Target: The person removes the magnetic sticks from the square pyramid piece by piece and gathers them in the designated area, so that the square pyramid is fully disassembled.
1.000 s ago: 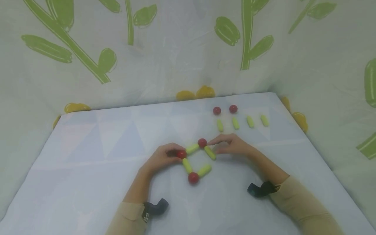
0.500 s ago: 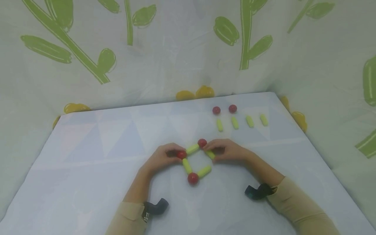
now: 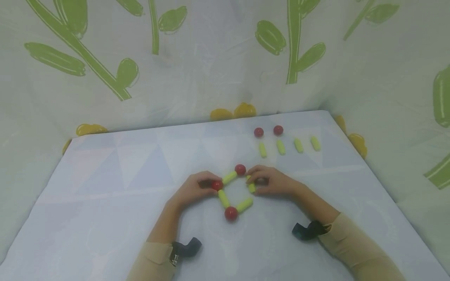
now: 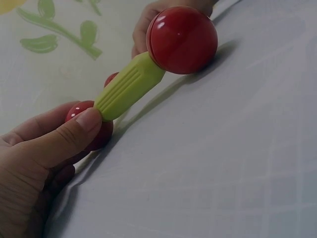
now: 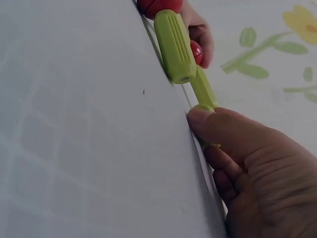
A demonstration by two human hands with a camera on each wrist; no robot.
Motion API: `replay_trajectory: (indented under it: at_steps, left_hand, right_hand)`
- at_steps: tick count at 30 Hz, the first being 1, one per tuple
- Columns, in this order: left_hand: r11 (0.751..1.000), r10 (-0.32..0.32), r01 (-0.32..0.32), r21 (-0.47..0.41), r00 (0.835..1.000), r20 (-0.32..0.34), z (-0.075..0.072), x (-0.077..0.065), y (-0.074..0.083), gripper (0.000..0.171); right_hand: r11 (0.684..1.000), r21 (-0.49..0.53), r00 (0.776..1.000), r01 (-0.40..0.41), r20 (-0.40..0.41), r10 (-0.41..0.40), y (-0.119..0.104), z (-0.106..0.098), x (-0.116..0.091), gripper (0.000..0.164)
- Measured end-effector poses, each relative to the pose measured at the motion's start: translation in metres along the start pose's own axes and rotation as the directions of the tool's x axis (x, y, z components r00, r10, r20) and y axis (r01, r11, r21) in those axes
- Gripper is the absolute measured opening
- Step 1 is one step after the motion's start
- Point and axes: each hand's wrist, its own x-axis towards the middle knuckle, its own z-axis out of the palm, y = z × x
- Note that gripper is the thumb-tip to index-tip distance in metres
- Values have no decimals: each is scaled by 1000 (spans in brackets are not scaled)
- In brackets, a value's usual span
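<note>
In the head view, my left hand [image 3: 197, 189] holds a red ball [image 3: 217, 185], thumb in front and fingers behind. Two yellow-green building rods run from that ball: one rod [image 3: 230, 178] to a far red ball [image 3: 240, 169], another rod [image 3: 224, 199] to a near red ball [image 3: 231, 214]. From the near ball a third rod [image 3: 245, 205] points right, its outer end free. My right hand [image 3: 275, 181] pinches a fourth rod [image 3: 252, 188] between thumb and fingers. A small gap shows between this rod and the far ball. The fingers partly cover it.
Two loose red balls [image 3: 268, 131] lie at the back right of the white-covered table [image 3: 105, 218]. In front of them several loose rods [image 3: 298, 145] lie in a row. A leaf-patterned curtain [image 3: 211, 58] rises behind the table. Each wrist carries a black camera [image 3: 188, 248].
My right hand has come in to the left and taken hold of the right-hand rod, which has turned and now stands apart from the far ball. My left hand keeps its grip.
</note>
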Motion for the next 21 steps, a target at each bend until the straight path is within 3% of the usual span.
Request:
replay_trajectory:
  at_steps: [12, 21]
  left_hand:
    - [1000, 2, -2, -1, 1000, -4, 0, -1, 2, 35]
    - [1000, 5, -5, 0, 1000, -11, 0, -1, 2, 36]
  right_hand:
    - [996, -38, 993, -79, -91, 75, 9, -9, -27, 43]
    - [985, -55, 978, -162, -140, 153, 13, -18, -45, 43]
